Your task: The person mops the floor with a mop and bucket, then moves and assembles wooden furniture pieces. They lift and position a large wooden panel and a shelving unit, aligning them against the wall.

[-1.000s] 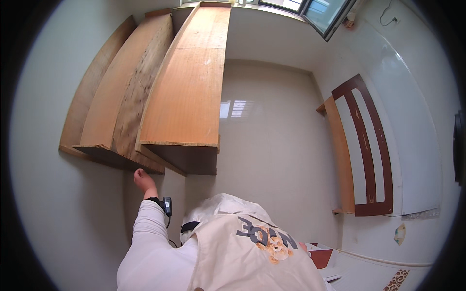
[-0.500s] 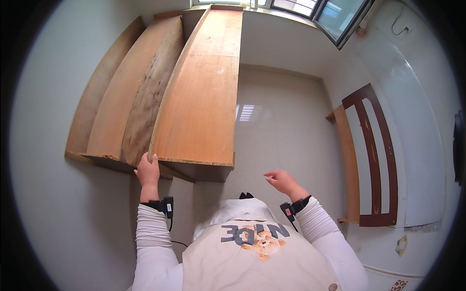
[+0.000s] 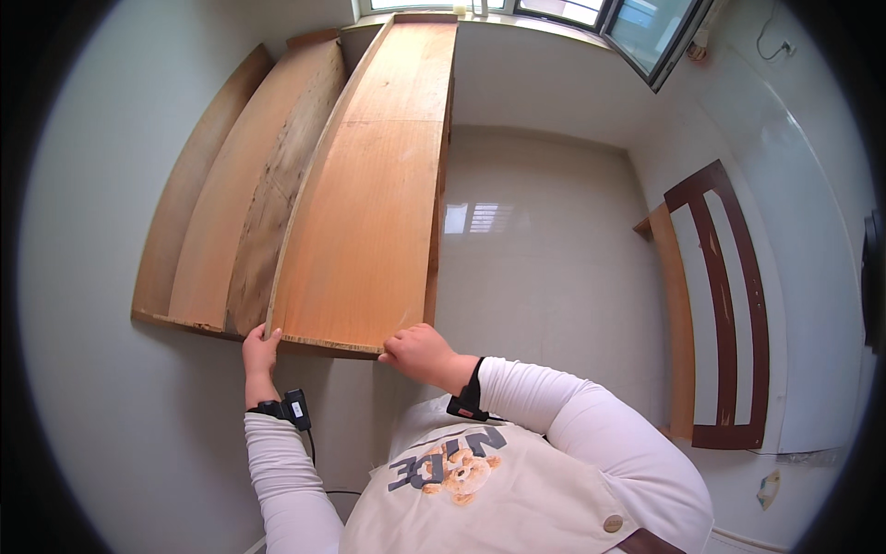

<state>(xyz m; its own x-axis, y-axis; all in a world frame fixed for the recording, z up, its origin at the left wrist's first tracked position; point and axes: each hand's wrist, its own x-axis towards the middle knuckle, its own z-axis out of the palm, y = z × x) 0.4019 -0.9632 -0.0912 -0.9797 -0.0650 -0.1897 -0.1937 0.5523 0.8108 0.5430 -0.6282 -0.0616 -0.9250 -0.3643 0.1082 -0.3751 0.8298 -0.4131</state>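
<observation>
A long orange-brown wooden furniture section (image 3: pixel 369 212) with a raised rim along its left side stretches from the window to me. My left hand (image 3: pixel 261 355) is closed around its near left corner, thumb on top. At the near right corner, my right hand (image 3: pixel 420 355) has its fingers curled over the edge; the fingertips are hidden beneath. Left of this section stands a similar wooden unit (image 3: pixel 226 175), with a rough, stained side board (image 3: pixel 277 198) facing the held piece. Both wrists wear black bands with small boxes.
An open window (image 3: pixel 646 37) is at the far end. A dark red slatted wooden frame (image 3: pixel 715 305) with a lighter board leans along the right wall, near a white panel (image 3: pixel 794 277). Shiny pale tiles (image 3: pixel 544 249) cover the floor. A cord hangs from a wall socket at the far right.
My right hand has come left from mid-air and taken hold of the section's near right corner. The near end has shifted left and toward me, with my left hand still on it.
</observation>
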